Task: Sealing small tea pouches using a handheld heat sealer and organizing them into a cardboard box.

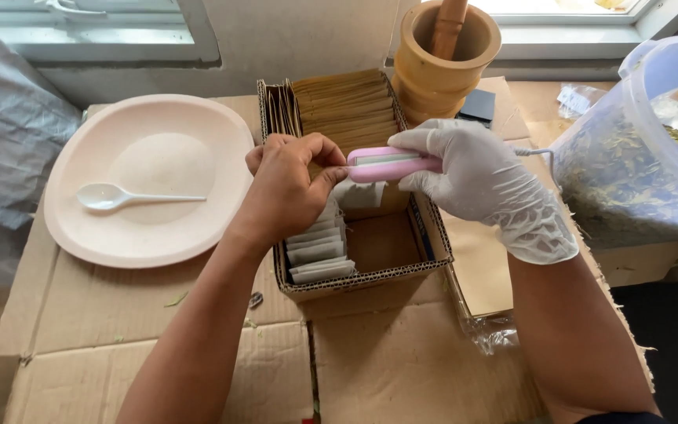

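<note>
Far left on my worktop [158, 306], which is covered in flattened cardboard, I see a pale oval plate [80, 228] with a white plastic spoon [111, 196] lying in it. Just right of the plate, my bare left hand [288, 188] hovers over an open cardboard box [390, 263]; its fingers [329, 177] are pinched shut on the edge of a small sachet, most of which is hidden, right at the mouth of the pink handheld sealer [390, 165]. Inside the box, brown paper envelopes [347, 106] stand in rows at the far end, and white sachets [315, 251] are stacked at the near left. My gloved right hand [480, 184] is wrapped around the pink sealer, squeezing it closed, with a thin cord trailing off to the right. Behind it stands a wooden mortar [433, 67] with a pestle [449, 23] in it. At far right, a clear plastic tub [629, 169] of dried leaves leans on its side.
</note>
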